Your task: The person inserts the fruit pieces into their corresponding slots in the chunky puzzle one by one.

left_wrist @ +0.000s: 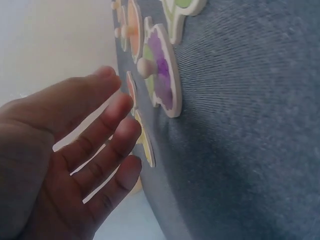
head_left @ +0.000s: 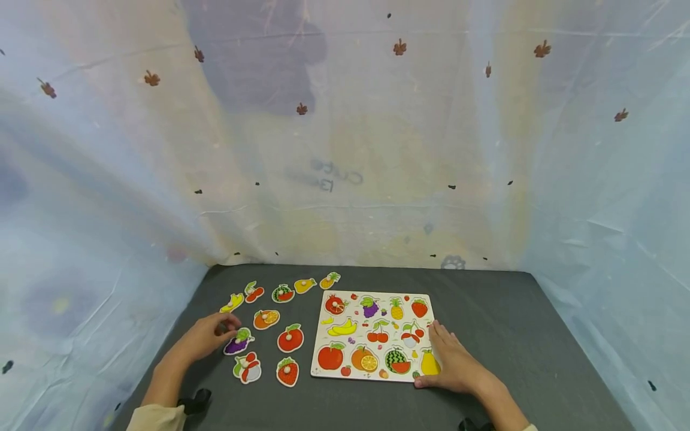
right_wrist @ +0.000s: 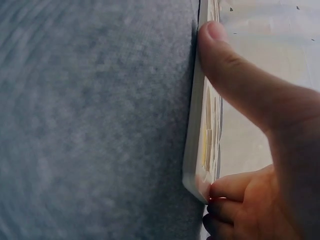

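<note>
A white fruit puzzle board (head_left: 372, 300) lies flat on the dark table. My right hand (head_left: 458, 363) rests at its right side, fingers extended along the right edge and thumb at the near edge. In the right wrist view the thumb (right_wrist: 235, 70) touches the edge of the board (right_wrist: 192, 135). My left hand (head_left: 203, 339) hovers beside the grape piece (head_left: 239, 341), fingers loosely bent and holding nothing. The left wrist view has the grape piece (left_wrist: 165, 70), with its round knob, just beyond the fingertips (left_wrist: 107, 75).
Several knobbed pieces lie left of the board, among them a tomato (head_left: 290, 339), strawberry (head_left: 287, 372), orange (head_left: 266, 319), banana (head_left: 232, 303) and watermelon (head_left: 283, 293). A pear (head_left: 305, 285) and pineapple (head_left: 329, 280) lie farther back. Patterned sheeting (head_left: 356, 233) surrounds the table.
</note>
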The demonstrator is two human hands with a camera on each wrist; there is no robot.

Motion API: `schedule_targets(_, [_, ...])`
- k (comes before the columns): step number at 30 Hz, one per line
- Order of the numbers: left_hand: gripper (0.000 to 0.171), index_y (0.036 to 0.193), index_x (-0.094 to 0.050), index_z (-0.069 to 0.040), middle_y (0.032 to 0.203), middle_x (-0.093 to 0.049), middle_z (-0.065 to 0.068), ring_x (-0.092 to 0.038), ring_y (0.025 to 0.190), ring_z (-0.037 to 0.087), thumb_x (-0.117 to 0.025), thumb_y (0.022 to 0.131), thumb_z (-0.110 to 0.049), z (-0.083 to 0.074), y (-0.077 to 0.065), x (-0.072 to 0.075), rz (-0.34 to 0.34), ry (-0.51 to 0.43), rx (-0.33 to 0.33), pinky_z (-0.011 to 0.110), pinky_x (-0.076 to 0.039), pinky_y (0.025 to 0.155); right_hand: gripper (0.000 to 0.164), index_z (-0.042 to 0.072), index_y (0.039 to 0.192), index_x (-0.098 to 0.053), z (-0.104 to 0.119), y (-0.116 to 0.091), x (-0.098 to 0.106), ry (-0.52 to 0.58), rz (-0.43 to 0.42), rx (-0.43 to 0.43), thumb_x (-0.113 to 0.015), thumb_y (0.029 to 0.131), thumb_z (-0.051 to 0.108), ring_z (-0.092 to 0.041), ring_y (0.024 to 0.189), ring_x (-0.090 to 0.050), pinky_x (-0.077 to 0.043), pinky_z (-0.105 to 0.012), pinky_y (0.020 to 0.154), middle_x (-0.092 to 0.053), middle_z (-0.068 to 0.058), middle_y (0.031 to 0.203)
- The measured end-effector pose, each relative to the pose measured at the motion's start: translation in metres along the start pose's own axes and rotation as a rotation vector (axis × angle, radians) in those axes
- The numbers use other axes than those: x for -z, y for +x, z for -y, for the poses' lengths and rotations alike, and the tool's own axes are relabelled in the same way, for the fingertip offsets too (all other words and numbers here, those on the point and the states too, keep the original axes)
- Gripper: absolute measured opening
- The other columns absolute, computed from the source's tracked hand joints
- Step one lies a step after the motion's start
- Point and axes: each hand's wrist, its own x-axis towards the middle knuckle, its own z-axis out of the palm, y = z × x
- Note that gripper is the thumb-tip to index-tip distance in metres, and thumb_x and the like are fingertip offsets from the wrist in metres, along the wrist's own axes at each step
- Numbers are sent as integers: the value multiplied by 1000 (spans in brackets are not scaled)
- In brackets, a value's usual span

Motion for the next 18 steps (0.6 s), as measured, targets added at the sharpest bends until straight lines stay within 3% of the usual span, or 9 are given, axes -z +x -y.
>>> schedule_targets(6, [15,112,-74,-14,96,-65,-7,-57,80,6,-79,99,-19,5,-1,-7,54,-2,-22,31,-51,70,142,-11,165,-19,1,-1,0,-1,-1,-6,-93,71,67,-47,162,-18,-13,-63,129,-14,-32,174])
schedule_targets(13, [10,105,-73,-16,93,-64,-10,-53,76,1,-80,98,-18,6,-2,-10,53,9,-72,30,-49,70,142,-12,165,-19,3,-3,2,4,-4,2,-94,72,65,-48,161,-19,-14,-64,128,-15,-33,174])
schedule_targets(18, [9,102,-72,-14,90,-63,-8,-52,75,1,-80,98,-15,6,-2,-10,56,15,-73,29,-48,68,142,-11,165,-19,3,-3,2,8,-7,-4,-94,71,64,-48,161,-19,-14,-64,128,-15,-32,174])
